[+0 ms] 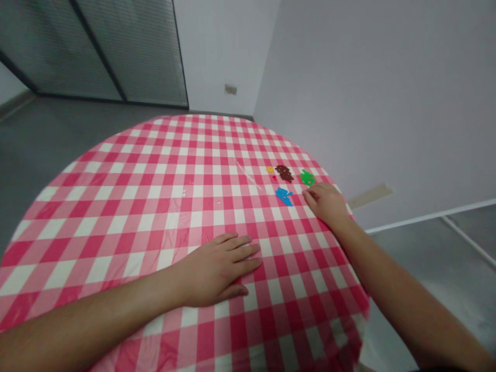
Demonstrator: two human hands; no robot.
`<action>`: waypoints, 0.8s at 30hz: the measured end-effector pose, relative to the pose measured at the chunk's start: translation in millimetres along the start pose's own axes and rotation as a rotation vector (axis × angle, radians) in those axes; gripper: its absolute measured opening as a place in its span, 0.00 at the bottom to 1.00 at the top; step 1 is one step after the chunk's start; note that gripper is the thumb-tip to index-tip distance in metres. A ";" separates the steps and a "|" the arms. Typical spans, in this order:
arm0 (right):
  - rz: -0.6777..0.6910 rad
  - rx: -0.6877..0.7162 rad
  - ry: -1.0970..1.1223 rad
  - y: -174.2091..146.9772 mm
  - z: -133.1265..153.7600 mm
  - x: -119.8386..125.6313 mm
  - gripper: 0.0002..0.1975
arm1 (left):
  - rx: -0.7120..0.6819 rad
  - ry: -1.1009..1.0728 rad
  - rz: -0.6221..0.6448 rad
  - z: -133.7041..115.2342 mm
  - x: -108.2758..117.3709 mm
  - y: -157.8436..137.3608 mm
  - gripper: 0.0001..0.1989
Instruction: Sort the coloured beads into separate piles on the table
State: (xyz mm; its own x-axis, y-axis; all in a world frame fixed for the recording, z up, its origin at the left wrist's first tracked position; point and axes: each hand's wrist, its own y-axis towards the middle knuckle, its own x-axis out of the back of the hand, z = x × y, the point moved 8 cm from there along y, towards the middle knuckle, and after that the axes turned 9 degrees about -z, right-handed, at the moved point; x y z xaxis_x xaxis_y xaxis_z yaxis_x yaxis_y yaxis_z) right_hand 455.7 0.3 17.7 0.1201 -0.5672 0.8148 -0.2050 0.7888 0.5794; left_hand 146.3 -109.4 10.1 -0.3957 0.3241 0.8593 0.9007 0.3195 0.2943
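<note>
My left hand [222, 268] lies flat on the checked tablecloth with its fingers stretched out, holding nothing. On the right, my right hand [326, 202] rests near the table's edge, its fingers curled in toward the thumb; what they hold, if anything, is hidden. Just beyond its fingers sits a pile of small green pieces [307, 177]. Left of that hand is a pile of blue pieces [284, 196]. Farther back lie a brown pile [284, 173], a few yellow pieces [269, 169] and a tiny red bit [274, 177].
A red-and-white checked tablecloth [127, 206] covers the round table. A thin whitish strip [248, 173] lies left of the piles. Small white bits [184, 194] are scattered left of centre. A grey wall [387, 103] stands close on the right; blinds [132, 46] are behind.
</note>
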 end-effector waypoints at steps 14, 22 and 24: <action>-0.073 0.136 0.213 13.1 63.9 9.7 0.18 | -0.004 0.003 0.007 -0.9 -0.4 0.5 0.28; 0.012 0.257 0.403 33.8 82.2 -20.3 0.12 | -0.005 0.015 0.021 -1.3 -0.2 1.0 0.28; 0.010 0.260 0.391 34.1 79.2 -21.4 0.13 | -0.006 0.015 0.021 -1.1 -0.8 0.9 0.28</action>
State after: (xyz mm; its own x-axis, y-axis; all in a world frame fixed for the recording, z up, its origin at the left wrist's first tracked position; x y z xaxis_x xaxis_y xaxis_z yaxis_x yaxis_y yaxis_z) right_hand 369.1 20.6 18.3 0.4633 -0.3890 0.7963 -0.4384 0.6803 0.5874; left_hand 147.6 -110.3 10.1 -0.3744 0.3168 0.8715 0.9097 0.3078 0.2789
